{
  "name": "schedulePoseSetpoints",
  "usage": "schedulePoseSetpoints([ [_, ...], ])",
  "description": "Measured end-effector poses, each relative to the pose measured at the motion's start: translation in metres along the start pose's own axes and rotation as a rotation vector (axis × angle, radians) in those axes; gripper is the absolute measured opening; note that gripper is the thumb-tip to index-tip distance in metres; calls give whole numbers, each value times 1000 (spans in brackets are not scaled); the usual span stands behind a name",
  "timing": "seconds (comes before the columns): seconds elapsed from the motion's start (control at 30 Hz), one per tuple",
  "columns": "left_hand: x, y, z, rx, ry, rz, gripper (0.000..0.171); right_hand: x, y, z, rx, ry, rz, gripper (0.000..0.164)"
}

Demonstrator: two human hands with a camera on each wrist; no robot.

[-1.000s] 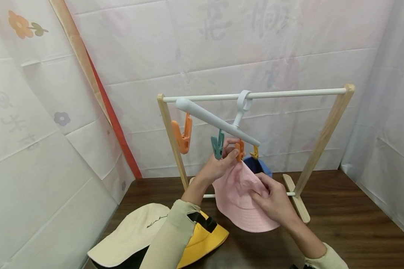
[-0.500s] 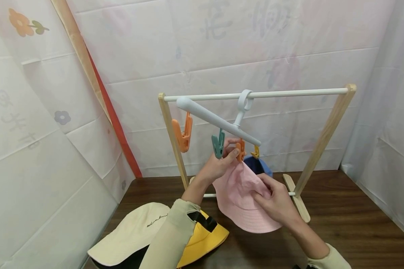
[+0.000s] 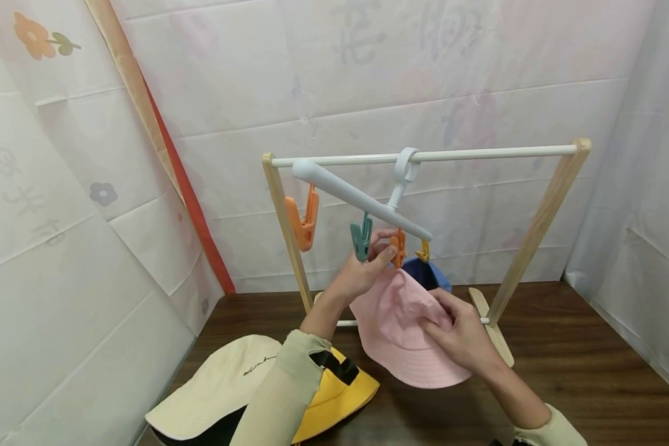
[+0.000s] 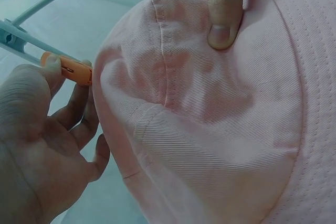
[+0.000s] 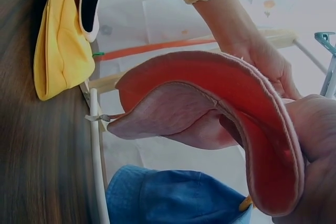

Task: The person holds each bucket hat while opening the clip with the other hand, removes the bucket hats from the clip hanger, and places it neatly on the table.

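A pale sleeve with a black strap lies nearest, covering part of 2 hats on the dark wooden table. The cream cap, with dark script on its side, sits at the left, and the yellow hat shows on the other side of the sleeve. Farther in, the right hand grips the pink hat at the side of its crown, thumb pressed on the outer cloth. The pink hat is held tilted above the table, brim toward the person, crown toward the hanger. The left hand pinches the small orange clip between thumb and fingers, right at the crown's edge; whether the clip bites the cloth cannot be told. The pale hanger slants away overhead, with the large orange clip at its near end, the green clip next along and the yellow clip at its far end. Beneath that last clip is the blue hat, partly behind the pink hat. The hanger hooks over the rack's white rail, and behind stands a white printed sheet
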State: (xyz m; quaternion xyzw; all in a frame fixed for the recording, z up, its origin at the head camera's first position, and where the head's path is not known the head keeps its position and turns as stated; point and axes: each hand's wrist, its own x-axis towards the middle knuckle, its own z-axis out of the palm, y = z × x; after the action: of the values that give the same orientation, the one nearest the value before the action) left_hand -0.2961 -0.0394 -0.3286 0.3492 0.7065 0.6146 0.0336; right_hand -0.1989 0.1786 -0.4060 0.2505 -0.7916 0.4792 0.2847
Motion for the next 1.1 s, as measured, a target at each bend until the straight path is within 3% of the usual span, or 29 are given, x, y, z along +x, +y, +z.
schedulePoseSetpoints([
  [1.1, -4, -1, -2, -43, 70, -26, 46, -1, 10, -15, 119, -144, 65, 32],
])
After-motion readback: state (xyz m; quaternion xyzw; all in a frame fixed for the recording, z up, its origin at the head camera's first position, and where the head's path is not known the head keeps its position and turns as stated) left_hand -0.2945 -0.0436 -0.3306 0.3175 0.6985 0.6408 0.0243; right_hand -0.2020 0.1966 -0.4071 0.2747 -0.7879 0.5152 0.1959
